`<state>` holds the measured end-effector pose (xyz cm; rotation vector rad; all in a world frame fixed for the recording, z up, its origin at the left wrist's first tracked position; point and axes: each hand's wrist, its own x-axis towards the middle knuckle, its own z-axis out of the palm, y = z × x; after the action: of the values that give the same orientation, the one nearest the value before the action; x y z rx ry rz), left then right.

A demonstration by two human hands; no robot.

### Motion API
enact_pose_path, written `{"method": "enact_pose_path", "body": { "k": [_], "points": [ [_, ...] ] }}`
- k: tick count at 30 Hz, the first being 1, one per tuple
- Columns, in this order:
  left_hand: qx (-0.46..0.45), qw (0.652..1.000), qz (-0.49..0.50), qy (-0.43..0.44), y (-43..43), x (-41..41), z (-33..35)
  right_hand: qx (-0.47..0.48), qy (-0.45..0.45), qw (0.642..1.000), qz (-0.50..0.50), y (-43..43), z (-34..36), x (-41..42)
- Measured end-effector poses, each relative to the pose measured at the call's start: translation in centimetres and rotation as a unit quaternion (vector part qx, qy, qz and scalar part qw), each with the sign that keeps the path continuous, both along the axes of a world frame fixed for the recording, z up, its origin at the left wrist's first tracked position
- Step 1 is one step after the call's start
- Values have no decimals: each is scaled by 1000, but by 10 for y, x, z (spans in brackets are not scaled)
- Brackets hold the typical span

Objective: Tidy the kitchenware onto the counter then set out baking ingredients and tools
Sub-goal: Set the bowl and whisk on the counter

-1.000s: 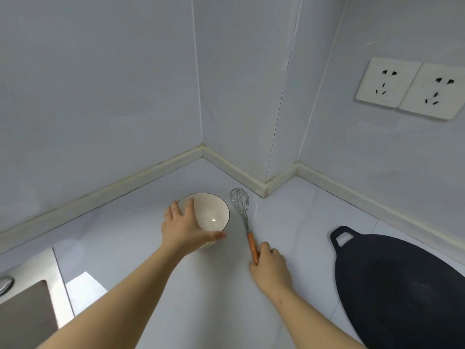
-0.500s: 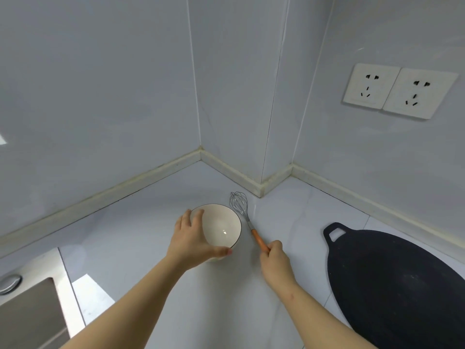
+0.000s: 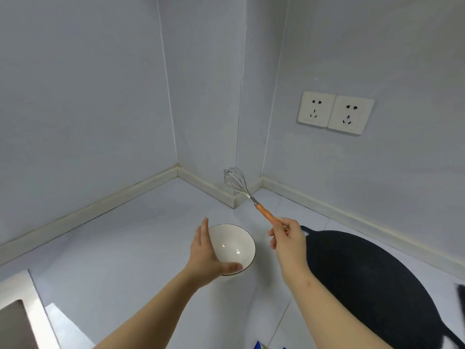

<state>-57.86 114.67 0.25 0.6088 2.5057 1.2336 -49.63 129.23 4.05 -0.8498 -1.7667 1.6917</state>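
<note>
The left grip point(image 3: 206, 255) holds the white bowl point(image 3: 234, 245) at its rim, low over the surface point(image 3: 120, 248). The right grip point(image 3: 289, 240) pinches the orange handle of the whisk point(image 3: 267, 214), which is in the air with its wires toward the wall corner.

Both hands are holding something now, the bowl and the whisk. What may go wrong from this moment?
The right hand pinches the whisk only at the tail of its orange handle, so it may swing or slip out. The left hand holds the bowl from one side only, thumb on the near rim; it might tip. The black pan lies close beside the right forearm, which could knock it.
</note>
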Motion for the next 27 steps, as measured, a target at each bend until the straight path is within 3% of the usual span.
{"method": "enact_pose_path", "body": {
  "k": [2,7,17,23,27],
  "points": [
    [37,998,-21,-46,4,1,2,-32,39,998,-27,8,15,8],
    [20,997,-69,-22,27,16,-1,-96,76,988,-98,25,29,30],
    [7,996,-90,19,35,20,-5,-103,45,973,-199,30,18,52],
    [47,994,-56,-81,32,22,-13,-90,2,975,-203,29,14,54],
    [69,991,-41,-104,31,21,-18,-111,-12,975,-192,31,7,54]
  ]
}}
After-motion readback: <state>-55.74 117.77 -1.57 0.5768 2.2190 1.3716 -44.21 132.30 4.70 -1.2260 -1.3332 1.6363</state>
